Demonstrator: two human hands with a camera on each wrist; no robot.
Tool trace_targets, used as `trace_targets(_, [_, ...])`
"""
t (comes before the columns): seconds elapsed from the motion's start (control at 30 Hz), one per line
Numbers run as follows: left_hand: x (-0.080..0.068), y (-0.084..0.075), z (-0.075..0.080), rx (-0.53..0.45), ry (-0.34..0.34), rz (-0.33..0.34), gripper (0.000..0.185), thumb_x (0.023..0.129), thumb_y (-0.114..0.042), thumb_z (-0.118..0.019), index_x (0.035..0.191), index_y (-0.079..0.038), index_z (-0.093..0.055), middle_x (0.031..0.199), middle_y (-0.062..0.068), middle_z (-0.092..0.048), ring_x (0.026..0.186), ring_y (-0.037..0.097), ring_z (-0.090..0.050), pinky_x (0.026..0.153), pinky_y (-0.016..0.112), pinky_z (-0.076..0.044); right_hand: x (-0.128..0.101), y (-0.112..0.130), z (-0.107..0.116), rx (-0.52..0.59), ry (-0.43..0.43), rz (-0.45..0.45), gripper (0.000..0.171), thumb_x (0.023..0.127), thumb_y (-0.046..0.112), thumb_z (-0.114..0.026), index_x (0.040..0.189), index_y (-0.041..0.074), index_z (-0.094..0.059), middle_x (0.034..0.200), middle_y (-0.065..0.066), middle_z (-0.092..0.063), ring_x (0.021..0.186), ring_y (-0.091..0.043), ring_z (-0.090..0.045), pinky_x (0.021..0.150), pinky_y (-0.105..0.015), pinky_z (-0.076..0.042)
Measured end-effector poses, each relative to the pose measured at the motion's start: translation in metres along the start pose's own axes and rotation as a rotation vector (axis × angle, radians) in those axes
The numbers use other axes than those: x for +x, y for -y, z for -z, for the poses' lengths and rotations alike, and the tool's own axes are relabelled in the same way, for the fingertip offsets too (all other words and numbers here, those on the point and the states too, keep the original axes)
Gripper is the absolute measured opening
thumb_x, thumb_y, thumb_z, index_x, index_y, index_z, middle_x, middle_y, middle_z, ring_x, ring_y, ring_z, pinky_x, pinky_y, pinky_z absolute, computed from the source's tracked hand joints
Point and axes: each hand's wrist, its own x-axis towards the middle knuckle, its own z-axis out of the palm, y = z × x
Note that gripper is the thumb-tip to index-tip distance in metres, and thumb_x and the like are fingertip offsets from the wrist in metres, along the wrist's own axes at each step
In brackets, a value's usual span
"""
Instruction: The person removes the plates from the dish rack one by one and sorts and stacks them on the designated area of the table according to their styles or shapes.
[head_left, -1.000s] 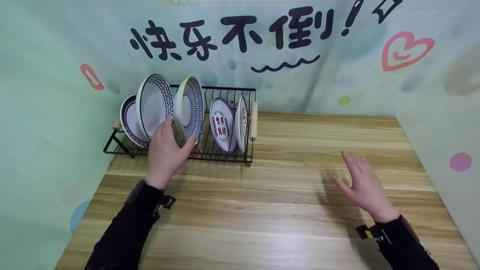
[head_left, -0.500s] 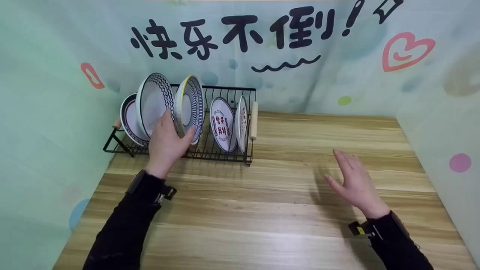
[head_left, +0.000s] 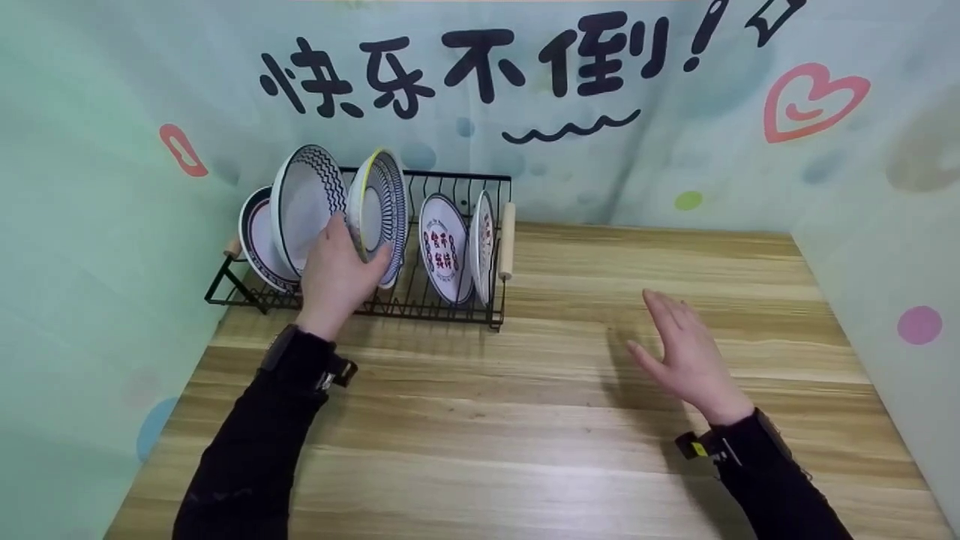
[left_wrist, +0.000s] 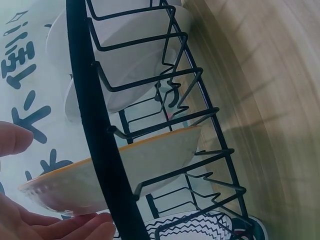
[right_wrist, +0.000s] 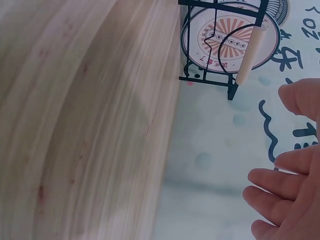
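A bowl with a yellow rim [head_left: 370,217] and blue patterned inside stands on edge in the black wire dish rack [head_left: 420,310]. My left hand [head_left: 337,274] reaches around its near side. In the left wrist view the fingers [left_wrist: 75,227] lie right at the bowl's outer side, while the thumb [left_wrist: 14,139] stays apart from the rim. My right hand [head_left: 686,360] hovers over the table to the right of the rack, fingers extended, holding nothing. To the left of the yellow-rimmed bowl stands a larger bowl with black wavy lines [head_left: 304,202].
A dark-rimmed plate [head_left: 259,240] stands at the rack's left end. Two plates, one with red lettering [head_left: 444,251] and a narrow-looking one [head_left: 484,247], stand at its right, beside the wooden handle [head_left: 508,241]. Printed cloth [head_left: 555,165] encloses the wooden table [head_left: 540,420].
My left hand has moved slightly forward along the yellow-rimmed bowl, its thumb now higher beside it. My right hand has shifted left toward the rack. The dishes stay in place.
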Motion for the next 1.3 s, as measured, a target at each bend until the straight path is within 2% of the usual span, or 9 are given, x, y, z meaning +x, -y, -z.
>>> trace_targets(0.17, [0.005,-0.001,-0.002,0.003,-0.011,0.014,0.059,0.088,-0.039,-0.066,0.121,0.007,-0.048,0.101,0.021,-0.059,0.086,0.038,-0.060,0.068,0.053,-0.052,0.004,0.003,-0.003,-0.006,0.016,-0.009,0.076,0.087,0.022,-0.073,0.145,-0.011,-0.036,0.144,-0.031,-0.044,0.133,-0.046,-0.040,0.115,-0.059,-0.021])
trace_targets(0.3, [0.008,-0.001,-0.003,0.019,-0.005,0.039,0.051,0.088,-0.033,-0.063,0.116,0.007,-0.049,0.098,0.021,-0.060,0.083,0.040,-0.061,0.066,0.054,-0.052,0.006,0.005,-0.006,0.001,0.006,0.001,0.076,0.087,0.022,-0.073,0.145,-0.010,-0.037,0.143,-0.031,-0.044,0.133,-0.046,-0.040,0.115,-0.060,-0.022])
trace_targets(0.6, [0.012,0.001,-0.008,0.051,0.021,0.079,0.045,0.089,-0.030,-0.058,0.111,0.008,-0.049,0.095,0.024,-0.063,0.081,0.042,-0.064,0.063,0.056,-0.051,0.013,0.013,-0.013,0.012,0.020,0.004,0.076,0.088,0.022,-0.073,0.146,-0.011,-0.036,0.142,-0.031,-0.045,0.132,-0.045,-0.041,0.114,-0.057,-0.025])
trace_targets(0.83, [0.015,0.006,-0.009,0.038,0.045,0.099,0.042,0.089,-0.026,-0.055,0.109,0.009,-0.048,0.094,0.025,-0.064,0.081,0.043,-0.064,0.063,0.057,-0.050,0.018,0.018,-0.017,0.043,0.010,0.005,0.074,0.089,0.023,-0.071,0.146,-0.009,-0.037,0.143,-0.030,-0.045,0.131,-0.045,-0.042,0.112,-0.058,-0.029])
trace_targets(1.1, [0.017,0.008,-0.012,0.014,0.034,0.117,0.037,0.086,-0.015,-0.053,0.111,0.012,-0.048,0.096,0.028,-0.064,0.083,0.045,-0.064,0.067,0.057,-0.052,0.024,0.024,-0.022,0.096,-0.028,0.042,0.073,0.088,0.022,-0.072,0.145,-0.011,-0.038,0.142,-0.031,-0.046,0.130,-0.046,-0.043,0.111,-0.057,-0.030])
trace_targets(1.3, [0.019,0.006,-0.015,-0.024,0.030,0.128,0.040,0.085,-0.008,-0.050,0.117,0.015,-0.045,0.100,0.032,-0.064,0.087,0.046,-0.064,0.073,0.058,-0.053,0.026,0.027,-0.024,0.096,-0.041,0.063,0.074,0.088,0.023,-0.072,0.145,-0.011,-0.038,0.142,-0.031,-0.046,0.129,-0.046,-0.044,0.110,-0.059,-0.031])
